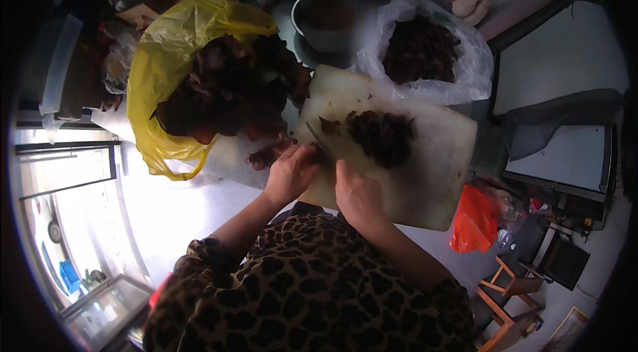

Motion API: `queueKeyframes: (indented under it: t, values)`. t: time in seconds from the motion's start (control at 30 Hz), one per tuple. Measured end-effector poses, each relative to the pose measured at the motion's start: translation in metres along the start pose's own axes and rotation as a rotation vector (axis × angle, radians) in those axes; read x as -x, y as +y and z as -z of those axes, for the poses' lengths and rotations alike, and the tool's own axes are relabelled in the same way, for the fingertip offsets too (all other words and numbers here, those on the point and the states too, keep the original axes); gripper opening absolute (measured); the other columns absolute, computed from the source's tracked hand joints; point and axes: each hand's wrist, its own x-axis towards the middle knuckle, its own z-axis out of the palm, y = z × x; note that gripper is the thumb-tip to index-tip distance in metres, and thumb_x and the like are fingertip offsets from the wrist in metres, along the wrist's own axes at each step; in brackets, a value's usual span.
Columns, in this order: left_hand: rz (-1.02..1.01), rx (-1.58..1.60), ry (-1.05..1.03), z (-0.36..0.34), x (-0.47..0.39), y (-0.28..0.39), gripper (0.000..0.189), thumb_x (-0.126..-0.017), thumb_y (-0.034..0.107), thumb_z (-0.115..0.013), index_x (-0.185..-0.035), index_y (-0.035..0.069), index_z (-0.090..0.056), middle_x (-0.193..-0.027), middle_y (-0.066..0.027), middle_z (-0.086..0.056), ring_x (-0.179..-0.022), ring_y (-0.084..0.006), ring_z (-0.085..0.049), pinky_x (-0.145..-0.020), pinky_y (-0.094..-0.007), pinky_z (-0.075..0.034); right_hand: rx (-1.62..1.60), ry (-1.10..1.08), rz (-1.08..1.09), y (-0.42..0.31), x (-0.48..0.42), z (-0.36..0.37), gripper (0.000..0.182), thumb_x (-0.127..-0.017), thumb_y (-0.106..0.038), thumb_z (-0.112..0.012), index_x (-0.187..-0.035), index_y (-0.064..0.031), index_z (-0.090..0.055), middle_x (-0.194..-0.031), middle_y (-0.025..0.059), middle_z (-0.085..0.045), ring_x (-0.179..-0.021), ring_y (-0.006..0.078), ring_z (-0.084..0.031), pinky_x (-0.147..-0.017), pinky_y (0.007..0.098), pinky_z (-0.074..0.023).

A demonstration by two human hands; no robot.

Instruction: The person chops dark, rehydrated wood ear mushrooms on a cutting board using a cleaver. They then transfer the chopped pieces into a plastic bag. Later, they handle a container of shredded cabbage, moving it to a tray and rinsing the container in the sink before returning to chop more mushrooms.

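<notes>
On the left edge of a worn whitish cutting board (433, 152), my left hand (293, 172) presses down dark reddish-brown, wood-ear-like pieces (266, 153). My right hand (358, 192) is closed around a knife, its handle hidden in the fist; the narrow blade (317, 136) points up and left, close to my left fingers. A heap of cut dark pieces (384, 137) lies on the board right of the blade, with a smaller scrap (329, 125) beside it. A large mass of uncut dark pieces (224, 88) spills from an open yellow plastic bag (154, 63) at upper left.
Behind the board stand a pot with a pale rim (297, 15) and a clear plastic bag (476, 70) full of dark strips. A red plastic bag (473, 220) is beyond the board's right side. A wooden stool (508, 302) stands at lower right.
</notes>
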Motion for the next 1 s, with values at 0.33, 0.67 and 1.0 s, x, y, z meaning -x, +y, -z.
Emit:
queueKeyframes:
  t: [0.33, 0.67, 1.0]
  values:
    - [-0.138, -0.101, -0.036, -0.006, -0.083, -0.007, 0.024, -0.071, 0.009, -0.072, -0.091, 0.005, -0.061, -0.086, -0.0103, -0.059, -0.079, -0.0302, -0.061, -0.069, -0.0374, -0.051, -0.290, 0.096, -0.312, 0.039, 0.018, -0.002, 0.024, -0.089, -0.013, -0.057, -0.105, 0.0019, -0.048, -0.069, 0.0218, -0.058, -0.063, 0.0401, -0.059, -0.055, 0.0476, -0.0456]
    - [-0.463, -0.006, -0.205, -0.042, -0.093, -0.007, 0.020, -0.072, 0.004, -0.069, -0.089, 0.009, -0.062, -0.085, -0.0078, -0.061, -0.084, -0.0289, -0.059, -0.073, -0.0377, -0.051, -0.224, 0.073, -0.372, 0.055, 0.024, 0.029, 0.023, -0.088, -0.014, -0.056, -0.105, -0.0004, -0.048, -0.071, 0.0208, -0.059, -0.066, 0.0408, -0.060, -0.057, 0.0491, -0.0463]
    - [-0.651, -0.089, -0.309, -0.033, -0.106, 0.014, 0.028, -0.071, -0.001, -0.058, -0.095, 0.010, -0.065, -0.092, -0.0071, -0.061, -0.087, -0.0277, -0.059, -0.077, -0.0348, -0.051, -0.309, 0.185, -0.438, 0.056, 0.028, 0.034, 0.021, -0.088, -0.014, -0.057, -0.100, -0.0004, -0.047, -0.065, 0.0204, -0.057, -0.062, 0.0408, -0.059, -0.054, 0.0497, -0.0442]
